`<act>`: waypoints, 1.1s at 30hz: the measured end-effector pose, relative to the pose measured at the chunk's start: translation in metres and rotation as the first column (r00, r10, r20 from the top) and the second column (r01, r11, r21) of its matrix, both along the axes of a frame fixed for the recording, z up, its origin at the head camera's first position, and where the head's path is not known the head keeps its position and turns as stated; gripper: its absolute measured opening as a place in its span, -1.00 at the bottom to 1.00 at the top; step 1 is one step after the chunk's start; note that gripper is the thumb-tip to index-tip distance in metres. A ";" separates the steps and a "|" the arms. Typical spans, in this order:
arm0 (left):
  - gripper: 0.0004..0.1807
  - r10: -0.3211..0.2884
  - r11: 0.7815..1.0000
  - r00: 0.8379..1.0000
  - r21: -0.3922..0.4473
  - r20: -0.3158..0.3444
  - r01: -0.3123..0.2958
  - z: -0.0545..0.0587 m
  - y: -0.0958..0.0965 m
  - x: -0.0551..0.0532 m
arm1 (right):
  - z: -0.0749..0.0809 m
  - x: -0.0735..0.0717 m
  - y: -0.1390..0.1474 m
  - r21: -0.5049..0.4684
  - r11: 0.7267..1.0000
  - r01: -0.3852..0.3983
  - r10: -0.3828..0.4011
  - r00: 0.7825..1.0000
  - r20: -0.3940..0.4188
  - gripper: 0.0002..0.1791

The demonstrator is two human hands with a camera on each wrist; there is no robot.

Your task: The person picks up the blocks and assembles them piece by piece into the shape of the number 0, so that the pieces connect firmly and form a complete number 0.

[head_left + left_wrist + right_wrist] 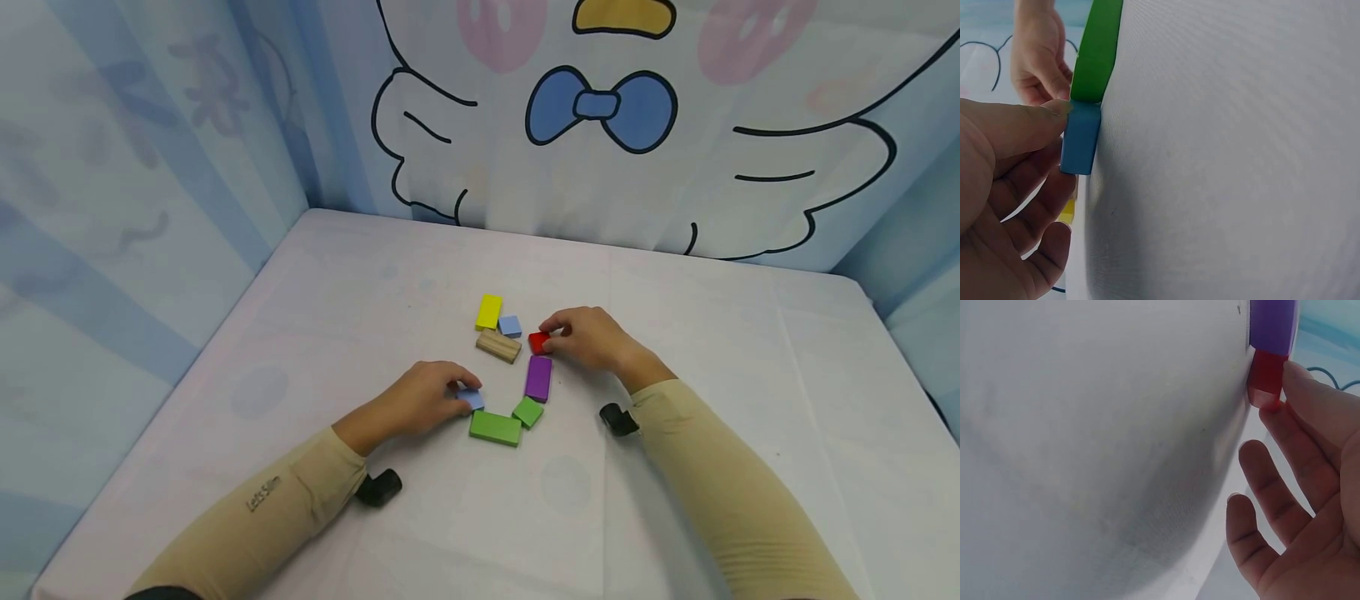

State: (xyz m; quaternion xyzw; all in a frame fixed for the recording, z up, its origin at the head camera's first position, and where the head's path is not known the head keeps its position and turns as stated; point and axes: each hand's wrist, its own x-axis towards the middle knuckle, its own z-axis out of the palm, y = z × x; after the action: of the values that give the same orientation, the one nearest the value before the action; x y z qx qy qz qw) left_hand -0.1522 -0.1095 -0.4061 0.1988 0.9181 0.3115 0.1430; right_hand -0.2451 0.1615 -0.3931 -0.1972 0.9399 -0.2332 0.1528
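Observation:
My left hand (423, 398) pinches a small blue block (1081, 139) between thumb and fingers, low at the table. In the left wrist view that block meets the end of a long green block (496, 428). On the other side, my right hand (592, 337) pinches a small red block (1266, 380) against the end of a purple block (538, 379). A small green block (528, 412) sits turned at a corner, linking the purple block and the long green one. Together these blocks form a curved row.
Beyond my left hand lie a plain wooden block (498, 346), a yellow block (489, 312) and another small blue block (510, 326), grouped close together. A pale cloth covers the table (675, 517). Patterned curtains (585, 183) hang behind it and on the left.

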 end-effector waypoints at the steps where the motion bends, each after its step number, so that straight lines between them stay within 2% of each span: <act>1: -0.69 0.000 1.000 1.000 -0.002 -0.001 0.000 0.000 0.000 0.000 | 0.000 0.000 0.000 0.000 1.000 -0.002 0.002 1.000 0.001 -0.61; 16: -0.71 0.005 1.000 1.000 0.009 -0.003 -0.005 -0.003 0.000 0.000 | 0.002 0.003 -0.002 0.009 1.000 0.001 -0.001 1.000 0.017 -0.62; 33: -0.69 -0.004 1.000 1.000 0.016 -0.004 0.004 -0.001 0.000 0.000 | 0.004 0.004 0.000 0.026 1.000 0.006 -0.007 1.000 0.014 -0.62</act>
State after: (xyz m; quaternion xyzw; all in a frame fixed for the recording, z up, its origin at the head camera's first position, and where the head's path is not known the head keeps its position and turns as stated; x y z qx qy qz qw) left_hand -0.1525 -0.1099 -0.4074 0.2022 0.9155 0.3183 0.1402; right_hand -0.2411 0.1612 -0.3889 -0.1906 0.9424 -0.2228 0.1613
